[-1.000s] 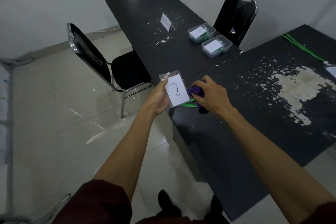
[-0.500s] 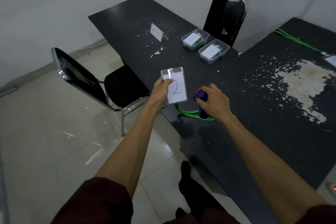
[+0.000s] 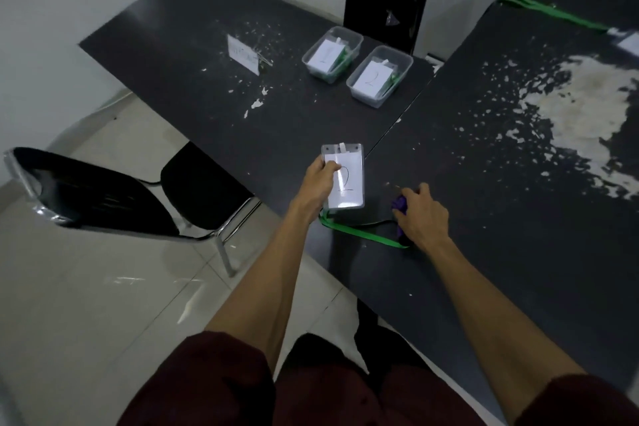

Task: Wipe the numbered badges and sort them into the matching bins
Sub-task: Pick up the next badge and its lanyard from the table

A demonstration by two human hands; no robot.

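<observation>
the 2 badge (image 3: 345, 185), pinched in the left grip (image 3: 318, 185), is pointed lengthwise toward the 2 bin (image 3: 363, 95) ahead and slightly right; a purple cloth (image 3: 401, 205) seems clutched in the right grip (image 3: 422, 215).

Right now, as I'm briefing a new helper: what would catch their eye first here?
The badge marked 2, held up by the left hand at the table's near edge. Beyond it, two clear bins with cards 1 and 2; to the right, a big pale worn patch on the dark tabletop.
</observation>
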